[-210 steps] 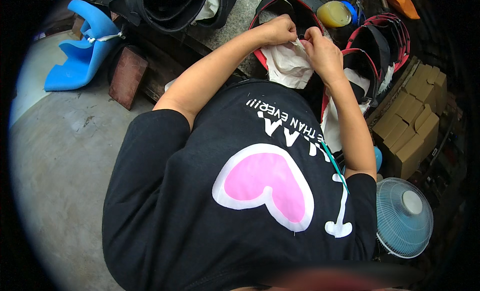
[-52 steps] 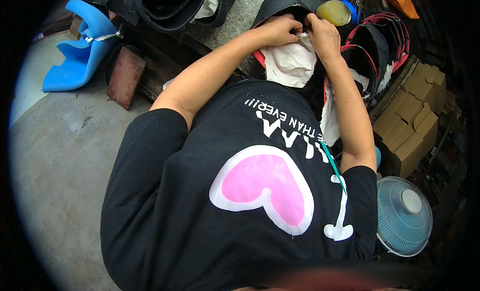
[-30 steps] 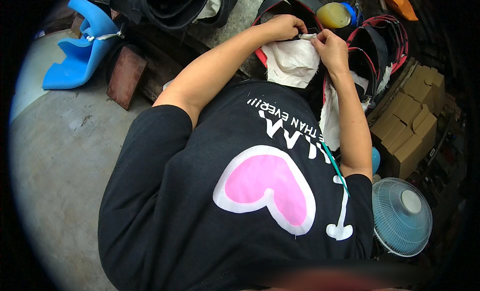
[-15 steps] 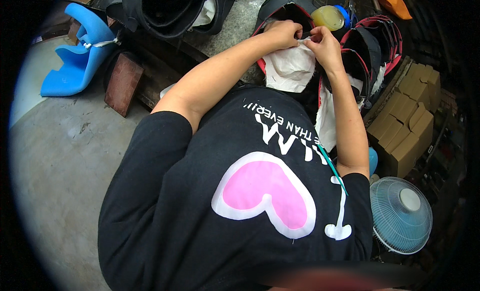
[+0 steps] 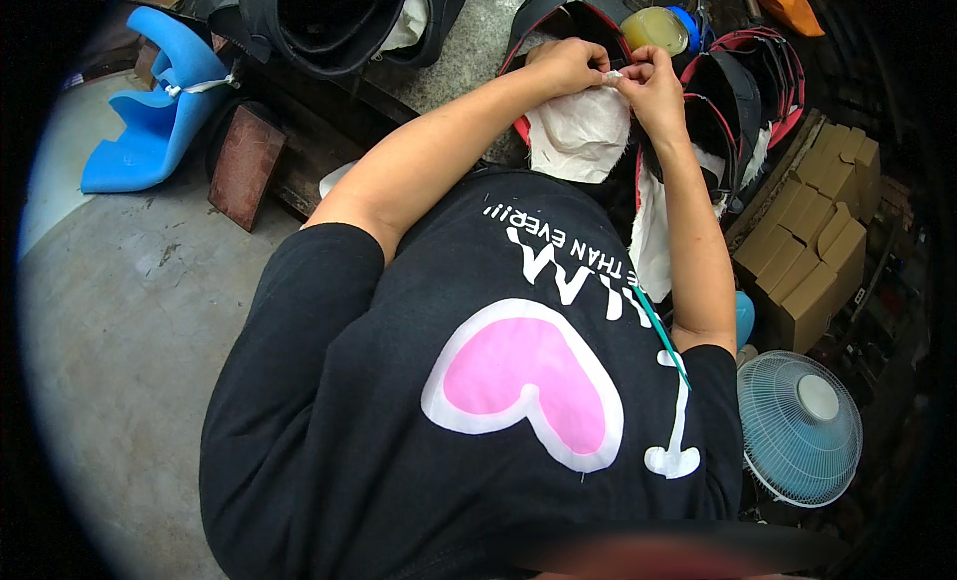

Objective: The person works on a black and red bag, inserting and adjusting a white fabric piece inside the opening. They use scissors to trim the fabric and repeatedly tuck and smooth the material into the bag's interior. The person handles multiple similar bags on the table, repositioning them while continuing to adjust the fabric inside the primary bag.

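Just beyond my torso lies a black shoe upper with red edging and a white cloth lining folded out towards me. My left hand reaches over it, thumb and fingers pinched at the top edge of the lining. Close beside it, my right hand pinches the same cloth edge from the right. The fingertips of both hands nearly meet there. Whether a smaller item sits between them is too small to tell. More black uppers with red edges and white lining stand right of my right hand.
Behind the hands stands a jar of yellowish stuff with a blue lid. Black bags or uppers lie at the back left, near a blue foam piece. Cardboard boxes and a fan occupy the right side.
Both hands have shifted only slightly; the right fingers have curled a little nearer to the left fingertips at the lining's edge. The uppers lie much as before.
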{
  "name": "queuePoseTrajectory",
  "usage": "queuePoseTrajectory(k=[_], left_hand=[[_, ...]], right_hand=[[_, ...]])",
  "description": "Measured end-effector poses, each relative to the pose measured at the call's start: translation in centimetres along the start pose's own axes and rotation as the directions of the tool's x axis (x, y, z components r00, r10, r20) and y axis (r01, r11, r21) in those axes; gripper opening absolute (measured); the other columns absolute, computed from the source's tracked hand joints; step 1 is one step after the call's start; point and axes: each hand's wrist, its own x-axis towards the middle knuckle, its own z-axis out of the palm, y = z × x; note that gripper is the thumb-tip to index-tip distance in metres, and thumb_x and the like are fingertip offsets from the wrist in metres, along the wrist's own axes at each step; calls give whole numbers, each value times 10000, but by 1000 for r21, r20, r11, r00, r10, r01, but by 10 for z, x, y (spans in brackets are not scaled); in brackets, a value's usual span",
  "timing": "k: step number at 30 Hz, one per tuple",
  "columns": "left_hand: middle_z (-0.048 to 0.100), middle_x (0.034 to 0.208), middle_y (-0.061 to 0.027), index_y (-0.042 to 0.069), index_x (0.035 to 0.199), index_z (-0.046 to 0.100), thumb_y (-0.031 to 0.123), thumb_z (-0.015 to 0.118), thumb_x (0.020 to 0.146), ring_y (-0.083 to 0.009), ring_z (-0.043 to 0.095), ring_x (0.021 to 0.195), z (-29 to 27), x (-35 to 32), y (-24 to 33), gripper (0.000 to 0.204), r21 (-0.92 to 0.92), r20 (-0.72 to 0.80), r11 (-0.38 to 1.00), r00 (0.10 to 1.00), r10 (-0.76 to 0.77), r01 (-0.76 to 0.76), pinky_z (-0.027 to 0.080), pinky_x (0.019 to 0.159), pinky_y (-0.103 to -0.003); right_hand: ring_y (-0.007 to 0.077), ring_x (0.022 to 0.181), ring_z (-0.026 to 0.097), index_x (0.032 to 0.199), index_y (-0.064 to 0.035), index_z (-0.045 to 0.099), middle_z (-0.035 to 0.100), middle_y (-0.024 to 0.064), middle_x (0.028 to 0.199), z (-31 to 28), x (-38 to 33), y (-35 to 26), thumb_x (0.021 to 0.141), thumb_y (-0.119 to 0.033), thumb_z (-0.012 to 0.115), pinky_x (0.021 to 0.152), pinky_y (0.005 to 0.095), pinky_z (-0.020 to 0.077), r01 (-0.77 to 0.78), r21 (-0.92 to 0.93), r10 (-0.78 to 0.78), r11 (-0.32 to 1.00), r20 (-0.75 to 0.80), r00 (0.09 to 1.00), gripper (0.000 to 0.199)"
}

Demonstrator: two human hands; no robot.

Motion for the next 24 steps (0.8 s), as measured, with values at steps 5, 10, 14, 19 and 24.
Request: queuePoseTrajectory(k=[5, 10, 14, 19, 24], left_hand=[[687, 776, -21, 189, 1004, 689, 387, 662, 851, -155, 649, 681, -1, -2, 7, 252, 8, -24, 999, 999, -37, 37, 499, 654, -347], [690, 792, -42, 192, 1017, 689, 329, 647, 864, -206, 654, 693, 7, -1, -2, 209, -9, -107, 1000, 994, 8, -9, 504, 680, -384], [672, 901, -80, 194, 1048, 687, 236, 672, 825, -252, 659, 816, 9, 2, -15, 227, -157, -82, 980, 991, 107, -119, 514, 760, -388], [635, 1003, -101, 150, 1095, 657, 202, 711, 766, -262, 644, 931, 11, -3, -19, 338, 14, -124, 984, 976, 179, -179, 517, 808, -374], [642, 993, -97, 111, 1095, 616, 273, 748, 741, -269, 649, 909, 8, -5, -14, 411, -21, -168, 991, 978, 125, -131, 519, 800, -389]], right_hand=[[197, 689, 668, 1066, -34, 505, 682, 105, 767, 4, -2, 5, 758, -35, 692, 675, 317, 515, 103, -160, -118, 982, -85, 989, 360], [191, 650, 639, 1051, -35, 503, 644, 87, 729, 8, 3, 11, 770, -41, 676, 656, 310, 506, 96, -87, -111, 992, -178, 978, 329], [249, 724, 664, 1085, -74, 501, 653, 98, 793, 2, 4, 7, 775, -109, 699, 701, 363, 512, 84, -208, -103, 974, -79, 992, 369], [353, 860, 671, 1121, -145, 491, 676, 112, 872, 6, -8, -5, 802, -168, 679, 755, 463, 506, 52, -421, -85, 906, -60, 995, 371], [371, 875, 665, 1125, -142, 483, 676, 136, 888, 11, -12, -7, 819, -96, 606, 737, 486, 508, 85, -506, -140, 858, -71, 988, 333]])
